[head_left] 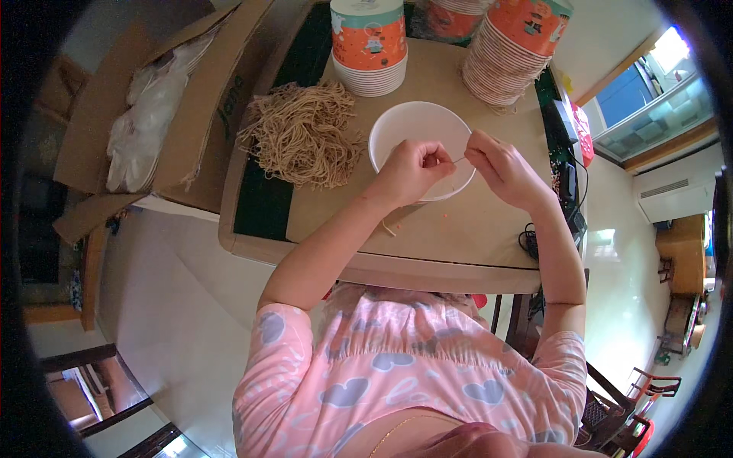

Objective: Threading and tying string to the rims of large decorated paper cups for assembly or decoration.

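The left grip (412, 169) and right grip (500, 172) both pinch a thin strand (459, 160), bridging them above the bowl (408, 124) on the worktop (336, 221). A hard tug could snap it or slip it free; a lowered wrist could tip the bowl.

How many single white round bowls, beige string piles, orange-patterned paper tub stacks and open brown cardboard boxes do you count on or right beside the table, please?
Single white round bowl: 1
Beige string pile: 1
Orange-patterned paper tub stacks: 3
Open brown cardboard box: 1
Total: 6 (each stack counts as one)
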Available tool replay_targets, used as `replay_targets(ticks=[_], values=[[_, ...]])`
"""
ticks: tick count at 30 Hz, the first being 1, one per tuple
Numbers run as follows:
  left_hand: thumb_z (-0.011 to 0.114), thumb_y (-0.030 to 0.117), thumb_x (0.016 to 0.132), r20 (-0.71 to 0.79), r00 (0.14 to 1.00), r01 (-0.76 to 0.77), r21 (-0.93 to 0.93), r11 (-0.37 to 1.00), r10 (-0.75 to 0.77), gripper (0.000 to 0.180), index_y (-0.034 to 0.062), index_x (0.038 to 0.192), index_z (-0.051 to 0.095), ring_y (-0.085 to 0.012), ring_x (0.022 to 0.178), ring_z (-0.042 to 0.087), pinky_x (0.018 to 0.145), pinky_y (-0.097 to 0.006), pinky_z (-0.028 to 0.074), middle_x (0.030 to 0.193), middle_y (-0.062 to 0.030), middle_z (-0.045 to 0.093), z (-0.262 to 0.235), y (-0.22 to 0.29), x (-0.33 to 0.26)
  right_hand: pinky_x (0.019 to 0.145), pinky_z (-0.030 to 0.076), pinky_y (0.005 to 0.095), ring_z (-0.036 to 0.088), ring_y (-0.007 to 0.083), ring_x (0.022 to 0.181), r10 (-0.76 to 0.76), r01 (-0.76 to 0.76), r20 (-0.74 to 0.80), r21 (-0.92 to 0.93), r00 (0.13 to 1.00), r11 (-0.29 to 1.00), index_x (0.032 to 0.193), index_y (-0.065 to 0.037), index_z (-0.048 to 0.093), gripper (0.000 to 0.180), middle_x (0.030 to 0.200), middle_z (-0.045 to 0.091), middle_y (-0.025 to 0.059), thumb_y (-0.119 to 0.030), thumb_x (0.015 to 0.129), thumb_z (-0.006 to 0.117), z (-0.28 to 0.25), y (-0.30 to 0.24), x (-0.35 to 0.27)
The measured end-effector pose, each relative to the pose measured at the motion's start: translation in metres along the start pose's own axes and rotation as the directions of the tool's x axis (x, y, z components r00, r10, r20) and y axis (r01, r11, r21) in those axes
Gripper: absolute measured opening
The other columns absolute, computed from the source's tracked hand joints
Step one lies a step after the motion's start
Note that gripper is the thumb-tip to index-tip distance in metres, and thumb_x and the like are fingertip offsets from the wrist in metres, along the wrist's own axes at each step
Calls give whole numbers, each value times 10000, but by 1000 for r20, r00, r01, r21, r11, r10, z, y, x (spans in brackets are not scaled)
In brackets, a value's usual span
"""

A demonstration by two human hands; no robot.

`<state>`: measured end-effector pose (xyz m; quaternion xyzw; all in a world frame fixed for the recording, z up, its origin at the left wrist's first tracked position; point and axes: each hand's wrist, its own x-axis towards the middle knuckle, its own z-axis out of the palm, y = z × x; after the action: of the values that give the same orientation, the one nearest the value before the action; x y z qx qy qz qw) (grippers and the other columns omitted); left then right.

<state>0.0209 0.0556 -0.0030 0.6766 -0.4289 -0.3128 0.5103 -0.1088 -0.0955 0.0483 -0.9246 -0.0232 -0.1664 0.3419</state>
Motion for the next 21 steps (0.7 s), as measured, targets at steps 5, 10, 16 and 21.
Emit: replay_targets(ticks=[5, 10, 16, 21], values=[[699, 126, 860, -23, 1000, -10, -17, 1000, 10, 126, 26, 820, 633, -22, 596, 420, 530, -219, 367, 650, 75, 500, -1, -3, -2, 644, 453, 350, 551, 295, 701, 71, -72, 29, 54, 997, 996, 903, -9, 553, 53, 789, 551, 133, -52, 899, 584, -2, 0, 0], [740, 156, 813, -51, 988, -134, 151, 979, 143, 164, 31, 795, 635, -86, 685, 504, 600, -259, 432, 735, 11, 521, -14, 6, -14, 643, 474, 352, 581, 313, 717, 156, -156, 6, 3, 988, 988, 887, -26, 583, 48, 824, 580, 135, -44, 861, 619, 11, 2, -2], [751, 138, 695, 202, 869, -456, 684, 570, 453, 154, 84, 824, 685, -256, 986, 543, 825, -363, 485, 988, -79, 533, -39, 17, -30, 622, 488, 365, 623, 304, 690, 233, -234, -20, -35, 972, 972, 909, -51, 616, 60, 841, 644, 128, -78, 856, 628, 27, 5, -12], [669, 117, 765, 301, 840, -522, 673, 523, 450, 94, 108, 852, 701, -250, 942, 567, 778, -376, 511, 923, -65, 556, -21, 10, -21, 599, 488, 350, 623, 274, 640, 232, -231, -41, 24, 972, 973, 916, -41, 621, 63, 803, 647, 141, -81, 868, 616, 32, 9, -14]])
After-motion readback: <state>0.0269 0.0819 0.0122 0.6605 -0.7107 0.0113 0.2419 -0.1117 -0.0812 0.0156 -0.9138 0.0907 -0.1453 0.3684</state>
